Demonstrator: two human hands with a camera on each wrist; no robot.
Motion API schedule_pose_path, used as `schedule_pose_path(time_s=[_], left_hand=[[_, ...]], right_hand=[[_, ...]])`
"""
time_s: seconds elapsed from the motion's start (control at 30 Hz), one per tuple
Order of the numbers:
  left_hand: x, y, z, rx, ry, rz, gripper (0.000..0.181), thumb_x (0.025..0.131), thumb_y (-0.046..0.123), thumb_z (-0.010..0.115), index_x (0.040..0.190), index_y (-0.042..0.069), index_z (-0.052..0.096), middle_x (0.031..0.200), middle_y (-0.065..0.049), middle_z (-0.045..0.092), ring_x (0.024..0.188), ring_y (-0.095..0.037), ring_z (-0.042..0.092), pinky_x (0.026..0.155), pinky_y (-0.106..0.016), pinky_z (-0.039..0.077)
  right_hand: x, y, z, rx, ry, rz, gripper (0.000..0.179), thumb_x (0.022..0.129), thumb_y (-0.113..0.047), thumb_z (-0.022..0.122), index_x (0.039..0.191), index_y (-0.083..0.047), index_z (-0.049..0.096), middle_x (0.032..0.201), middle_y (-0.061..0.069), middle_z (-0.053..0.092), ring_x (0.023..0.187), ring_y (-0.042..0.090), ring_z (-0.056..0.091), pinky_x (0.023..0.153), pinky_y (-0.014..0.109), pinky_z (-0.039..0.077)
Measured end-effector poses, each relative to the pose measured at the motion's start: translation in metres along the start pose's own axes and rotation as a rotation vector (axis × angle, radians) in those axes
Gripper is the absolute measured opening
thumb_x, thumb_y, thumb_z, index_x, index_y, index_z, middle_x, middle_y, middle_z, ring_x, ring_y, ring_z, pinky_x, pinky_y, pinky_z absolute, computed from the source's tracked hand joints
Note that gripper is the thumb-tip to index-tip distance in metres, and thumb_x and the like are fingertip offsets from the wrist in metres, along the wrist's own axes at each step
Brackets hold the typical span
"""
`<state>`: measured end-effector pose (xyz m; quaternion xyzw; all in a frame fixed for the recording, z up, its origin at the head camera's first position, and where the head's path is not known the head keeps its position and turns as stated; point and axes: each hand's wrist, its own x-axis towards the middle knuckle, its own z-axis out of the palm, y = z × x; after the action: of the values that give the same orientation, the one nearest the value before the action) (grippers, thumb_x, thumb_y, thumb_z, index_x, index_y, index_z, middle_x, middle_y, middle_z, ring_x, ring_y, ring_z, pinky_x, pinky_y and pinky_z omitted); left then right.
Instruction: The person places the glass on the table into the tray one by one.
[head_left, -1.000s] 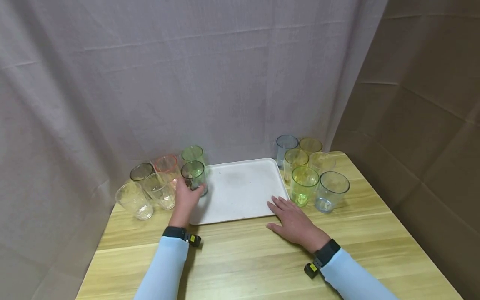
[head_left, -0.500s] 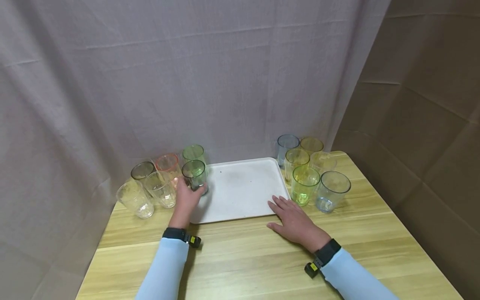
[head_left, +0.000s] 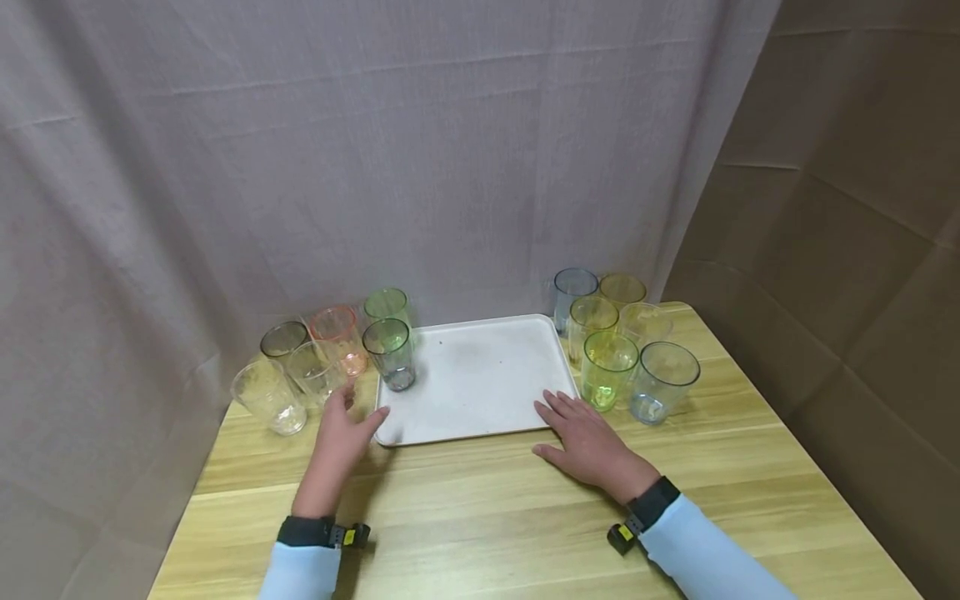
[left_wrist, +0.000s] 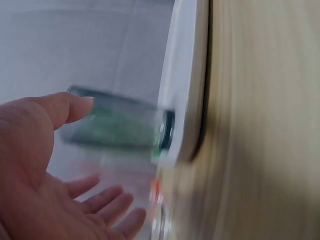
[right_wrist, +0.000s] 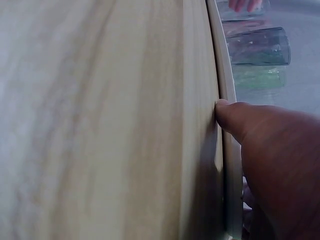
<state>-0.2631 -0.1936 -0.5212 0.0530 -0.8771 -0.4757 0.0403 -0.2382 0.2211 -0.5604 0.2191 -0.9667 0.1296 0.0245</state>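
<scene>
Standing on tray (head_left: pixel 480 387), left of centre: grey glass (head_left: pixel 391 357). Left hand (head_left: pixel 343 431) wide, lower left; right hand (head_left: pixel 590 443) spread at tray's lower-right corner.

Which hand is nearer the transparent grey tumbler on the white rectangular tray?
The left hand, in front and left of the tumbler; the right hand is across the tray, at its near right corner.

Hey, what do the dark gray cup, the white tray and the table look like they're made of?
Dark gray cup: tinted glass or plastic, unclear which; smooth and see-through, since the green cup shows through it.
White tray: probably plastic or melamine, dull and opaque, with a molded-looking rim.
Table: wood or wood-look laminate, low sheen, judging by its streaky grain.
</scene>
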Motion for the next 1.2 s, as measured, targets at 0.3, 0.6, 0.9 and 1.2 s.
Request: schedule_pose_path(time_s=[0.3,0.6,0.9,1.2], left_hand=[[-0.034,-0.034,-0.059,0.039,0.128,-0.125,0.051,0.099,0.037,0.070,0.129,-0.004,0.060,0.129,-0.025,0.064,0.118,-0.035,0.060,0.097,-0.044,0.052],[-0.030,-0.055,-0.090,0.028,0.397,-0.218,0.084,0.089,0.043,0.079,0.144,-0.007,0.037,0.132,-0.029,0.049,0.116,-0.041,0.050,0.092,-0.050,0.047],[-0.001,-0.064,-0.097,-0.086,0.362,-0.147,0.122,0.086,0.050,0.081,0.166,0.010,-0.002,0.166,-0.028,0.016,0.150,-0.045,0.019,0.122,-0.061,0.024],[0.013,-0.067,-0.093,-0.153,0.410,-0.107,0.099,0.090,0.043,0.080,0.162,0.010,0.021,0.152,-0.015,0.038,0.143,-0.035,0.035,0.117,-0.053,0.036]], right_hand=[[0.000,-0.001,-0.002,0.001,-0.001,-0.002,0.078,0.099,-0.055,0.061,0.160,-0.009,0.044,0.168,0.014,0.031,0.152,0.036,0.025,0.124,0.056,0.020],[0.000,-0.001,-0.001,-0.002,0.001,-0.011,0.078,0.099,-0.054,0.062,0.160,-0.009,0.044,0.167,0.014,0.032,0.152,0.037,0.026,0.124,0.057,0.022],[0.000,-0.001,-0.002,0.003,0.009,-0.008,0.077,0.099,-0.053,0.063,0.159,-0.009,0.045,0.167,0.014,0.032,0.152,0.036,0.026,0.124,0.056,0.021],[0.000,0.001,0.001,0.007,0.013,-0.006,0.078,0.099,-0.055,0.061,0.160,-0.009,0.044,0.167,0.014,0.032,0.152,0.035,0.026,0.125,0.055,0.020]])
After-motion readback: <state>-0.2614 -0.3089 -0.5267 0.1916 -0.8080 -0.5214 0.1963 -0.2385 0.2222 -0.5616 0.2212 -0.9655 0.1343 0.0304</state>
